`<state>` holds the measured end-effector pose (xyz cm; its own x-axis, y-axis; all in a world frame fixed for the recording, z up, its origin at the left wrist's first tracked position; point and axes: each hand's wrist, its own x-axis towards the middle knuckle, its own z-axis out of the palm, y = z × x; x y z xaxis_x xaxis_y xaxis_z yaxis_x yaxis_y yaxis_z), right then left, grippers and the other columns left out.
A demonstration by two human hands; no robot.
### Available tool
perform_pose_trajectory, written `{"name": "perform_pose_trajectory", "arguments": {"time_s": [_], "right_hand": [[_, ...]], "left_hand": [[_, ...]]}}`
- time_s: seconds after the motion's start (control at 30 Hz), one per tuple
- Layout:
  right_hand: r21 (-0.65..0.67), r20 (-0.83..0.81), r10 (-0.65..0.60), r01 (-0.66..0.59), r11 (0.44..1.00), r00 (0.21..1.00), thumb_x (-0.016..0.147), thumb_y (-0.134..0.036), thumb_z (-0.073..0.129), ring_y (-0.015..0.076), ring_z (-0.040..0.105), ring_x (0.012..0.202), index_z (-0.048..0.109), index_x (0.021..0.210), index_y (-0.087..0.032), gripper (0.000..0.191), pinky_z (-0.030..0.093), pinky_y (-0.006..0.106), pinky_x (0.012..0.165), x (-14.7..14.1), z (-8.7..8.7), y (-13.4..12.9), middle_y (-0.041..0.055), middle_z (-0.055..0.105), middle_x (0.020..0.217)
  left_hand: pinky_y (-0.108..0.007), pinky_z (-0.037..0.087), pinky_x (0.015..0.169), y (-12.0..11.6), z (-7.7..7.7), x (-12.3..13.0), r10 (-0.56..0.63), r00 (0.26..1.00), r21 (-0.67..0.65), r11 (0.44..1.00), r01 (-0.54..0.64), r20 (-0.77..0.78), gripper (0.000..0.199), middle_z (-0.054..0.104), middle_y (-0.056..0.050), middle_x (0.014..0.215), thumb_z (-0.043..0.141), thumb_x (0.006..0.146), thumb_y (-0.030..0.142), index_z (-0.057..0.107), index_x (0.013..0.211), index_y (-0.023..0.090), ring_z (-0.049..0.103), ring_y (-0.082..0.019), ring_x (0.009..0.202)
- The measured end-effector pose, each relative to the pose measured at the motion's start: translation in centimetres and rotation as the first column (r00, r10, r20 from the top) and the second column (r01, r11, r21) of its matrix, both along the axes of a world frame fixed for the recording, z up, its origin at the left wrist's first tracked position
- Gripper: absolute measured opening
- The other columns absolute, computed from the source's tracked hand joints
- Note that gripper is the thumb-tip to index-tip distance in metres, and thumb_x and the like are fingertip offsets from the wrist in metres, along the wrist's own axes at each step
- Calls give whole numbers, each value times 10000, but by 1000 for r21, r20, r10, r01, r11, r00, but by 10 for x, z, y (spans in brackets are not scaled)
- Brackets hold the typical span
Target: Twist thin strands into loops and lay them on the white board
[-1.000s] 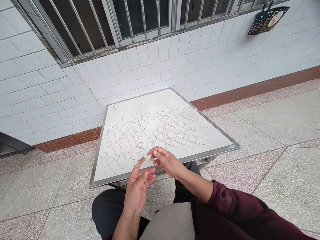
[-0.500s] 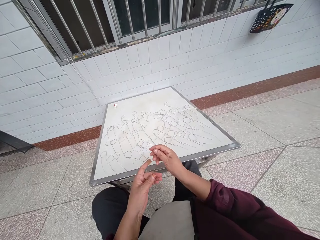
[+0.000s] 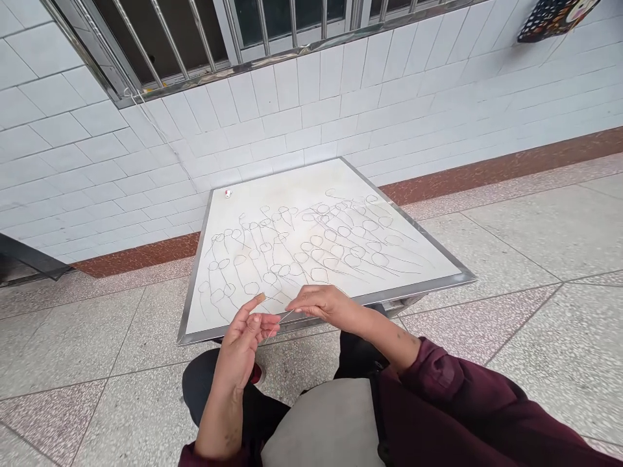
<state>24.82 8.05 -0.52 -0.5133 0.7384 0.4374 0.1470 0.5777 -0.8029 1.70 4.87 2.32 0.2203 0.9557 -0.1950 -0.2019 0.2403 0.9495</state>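
Note:
My left hand (image 3: 239, 344) is raised in front of the table's near edge, thumb pressed toward the fingers on a thin wire-like strand (image 3: 286, 316). Its index finger stretches out, with a tan wrap (image 3: 261, 298) at the tip. To its right, the fingers of my right hand (image 3: 328, 303) are pinched together on the same strand, palm down. The strand runs across the short gap between both hands; whether it is wire or thread, I cannot tell. Beyond them, several thin dark looped strands (image 3: 265, 248) with long tails are spread over the white tabletop (image 3: 287, 178).
A grey metal rim (image 3: 428, 285) borders the table. Near its far left corner lies a small red-and-white item (image 3: 228, 193). Behind stands a tiled wall (image 3: 272, 139) with a barred window, and a dark patterned bag (image 3: 549, 19) hangs at upper right. My knees are under the near edge.
My left hand has moved left and up, and my right hand has turned more palm down. The strand now shows stretched between them. The camera view has shifted slightly.

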Motion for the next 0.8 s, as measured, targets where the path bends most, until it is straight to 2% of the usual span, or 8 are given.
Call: {"name": "perform_pose_trajectory", "arguments": {"time_s": [0.07, 0.17, 0.33, 0.47, 0.67, 0.73, 0.8], "right_hand": [[22, 53, 25, -27, 999, 998, 973, -379, 468, 134, 600, 745, 700, 1122, -225, 316, 505, 262, 681, 0, 4, -1, 63, 622, 878], [18, 94, 27, -29, 999, 995, 972, -376, 471, 139, 607, 762, 699, 1122, -225, 311, 499, 266, 690, -1, 8, -3, 63, 631, 881], [9, 132, -36, 35, 999, 991, 955, -408, 502, 144, 611, 751, 705, 1092, -216, 311, 491, 278, 710, -4, 7, -1, 69, 665, 896], [13, 166, -66, 65, 998, 984, 906, -450, 575, 169, 626, 792, 666, 1156, -233, 344, 478, 282, 721, -3, 4, -1, 53, 692, 867], [-118, 305, -36, 75, 990, 952, 796, -411, 726, 132, 613, 638, 559, 1247, -243, 509, 427, 234, 611, -1, 0, -1, -12, 712, 800], [-85, 363, -73, 111, 990, 929, 788, -391, 740, 133, 606, 607, 540, 1231, -230, 512, 404, 233, 589, -3, -3, -1, -19, 712, 775], [12, 408, -99, 103, 995, 908, 790, -394, 740, 145, 608, 615, 557, 1168, -214, 457, 385, 236, 580, -5, -7, -1, -11, 707, 753]], "left_hand": [[-308, 480, 774, -3, 2, 1, -85, 996, -9, 996, 85, -31, 498, 737, -104, 928, 633, 867, 357, 525, 1316, 173, 652, -170, 801], [-301, 475, 735, -7, 2, 5, -145, 988, -37, 989, 144, -44, 520, 737, -93, 909, 679, 833, 324, 535, 1315, 192, 637, -161, 751], [-269, 469, 680, -11, -2, 9, -193, 980, -53, 979, 196, 57, 598, 727, -73, 905, 755, 759, 225, 542, 1318, 228, 630, -153, 748], [-220, 472, 650, -11, -8, 9, -97, 983, -81, 991, 111, 156, 568, 721, -62, 911, 752, 765, 197, 559, 1298, 233, 616, -116, 717], [-134, 428, 535, -10, -15, 11, 53, 974, -107, 994, -30, 220, 558, 693, -36, 887, 745, 773, 185, 558, 1296, 229, 579, -63, 649], [-123, 428, 527, -10, -16, 13, 89, 967, -112, 992, -64, 237, 565, 679, -26, 869, 755, 761, 178, 563, 1290, 227, 577, -57, 643], [-117, 443, 546, -10, -16, 15, 117, 959, -119, 989, -88, 257, 574, 665, -10, 845, 761, 754, 175, 563, 1290, 234, 571, -48, 630]]}}
